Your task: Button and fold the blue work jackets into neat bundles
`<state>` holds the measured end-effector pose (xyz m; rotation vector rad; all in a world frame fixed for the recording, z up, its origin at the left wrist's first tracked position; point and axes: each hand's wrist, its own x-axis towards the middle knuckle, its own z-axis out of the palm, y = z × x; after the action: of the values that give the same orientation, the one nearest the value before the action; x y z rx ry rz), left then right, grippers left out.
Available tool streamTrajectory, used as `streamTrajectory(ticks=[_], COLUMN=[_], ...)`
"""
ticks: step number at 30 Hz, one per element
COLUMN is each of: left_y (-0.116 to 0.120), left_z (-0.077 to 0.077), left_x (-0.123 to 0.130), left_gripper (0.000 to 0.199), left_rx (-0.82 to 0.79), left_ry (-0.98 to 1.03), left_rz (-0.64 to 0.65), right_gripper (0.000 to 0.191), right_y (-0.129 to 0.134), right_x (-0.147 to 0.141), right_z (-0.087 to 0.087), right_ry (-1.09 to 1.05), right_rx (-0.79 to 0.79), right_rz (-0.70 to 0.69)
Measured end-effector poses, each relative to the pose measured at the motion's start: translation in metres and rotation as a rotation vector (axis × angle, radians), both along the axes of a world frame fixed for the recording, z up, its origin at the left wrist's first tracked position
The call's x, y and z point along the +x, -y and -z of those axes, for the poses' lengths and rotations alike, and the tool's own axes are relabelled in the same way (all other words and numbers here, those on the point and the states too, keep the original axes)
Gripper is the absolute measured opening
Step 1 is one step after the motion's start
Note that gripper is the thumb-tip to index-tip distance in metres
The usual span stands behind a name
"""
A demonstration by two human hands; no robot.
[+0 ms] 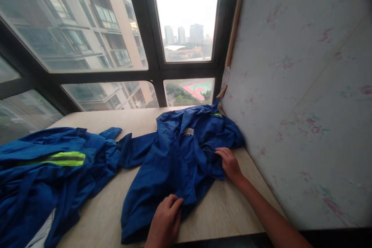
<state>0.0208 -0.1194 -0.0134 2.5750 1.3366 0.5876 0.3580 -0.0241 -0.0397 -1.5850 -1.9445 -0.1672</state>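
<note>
Right hand [231, 166] has the edge of the blue jacket [162, 174] between thumb and fingers, on the side toward the wall [276, 97]. Left hand [165, 219] is at the near end of the front panel, fingers curled against the cloth; can't tell if it grips or just rests, fingertips partly hidden.

Jacket lies open on the window ledge [101, 213], ahead of both hands. Long axis runs from the far right corner, collar end, to the near edge, hem end, slanting left. Left hand nearer the hem, right hand nearer the collar and its white label [188, 131].

One sleeve [141, 149] stretches left across the ledge; its cuff meets a second blue garment [95, 178] with a yellow-green strip [64, 158], crumpled along the ledge's left side. Window [190, 19] past the far edge.
</note>
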Motion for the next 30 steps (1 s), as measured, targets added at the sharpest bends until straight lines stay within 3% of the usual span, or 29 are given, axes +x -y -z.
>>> streamTrajectory(ticks=[4, 7, 11, 14, 18, 21, 25, 28, 30], left_y=[-0.005, -0.007, -0.004, 0.000, 0.002, 0.001, -0.003, -0.005, -0.006], left_z=[0.006, 0.009, 0.011, 0.011, 0.010, 0.009, 0.007, 0.005, 0.001], left_x=[0.003, 0.008, 0.012, 0.012, 0.013, 0.013, 0.014, 0.017, 0.020], left_gripper=[0.032, 0.030, 0.028, 0.027, 0.028, 0.027, 0.026, 0.026, 0.027], left_rx=[-0.011, -0.005, 0.008, 0.009, 0.006, -0.022, -0.057, -0.066, -0.057], left_ry=[0.014, 0.024, 0.065, 0.107, 0.145, 0.167, 0.196, 0.213, 0.216], left_rz=[-0.027, -0.057, -0.083, -0.096, -0.119, -0.132, -0.155, -0.182, -0.192], right_gripper=[0.044, 0.038, 0.036, 0.037, 0.022, 0.019, 0.010, 0.022, 0.030], right_y=[0.033, 0.034, 0.005, -0.018, -0.034, -0.031, -0.007, 0.023, 0.045], right_x=[0.024, 0.029, 0.021, 0.014, 0.009, 0.011, 0.021, 0.032, 0.037], right_z=[0.024, 0.026, 0.010, -0.006, -0.022, -0.043, -0.098, -0.140, -0.151], right_ry=[-0.062, -0.020, 0.019, -0.061, -0.181, -0.240, -0.340, -0.327, -0.290], right_rx=[0.025, -0.052, -0.160, -0.290, -0.388, -0.383, -0.271, -0.075, 0.008], right_rz=[-0.157, -0.023, 0.238, 0.126, -0.020, -0.023, 0.061, 0.133, 0.122])
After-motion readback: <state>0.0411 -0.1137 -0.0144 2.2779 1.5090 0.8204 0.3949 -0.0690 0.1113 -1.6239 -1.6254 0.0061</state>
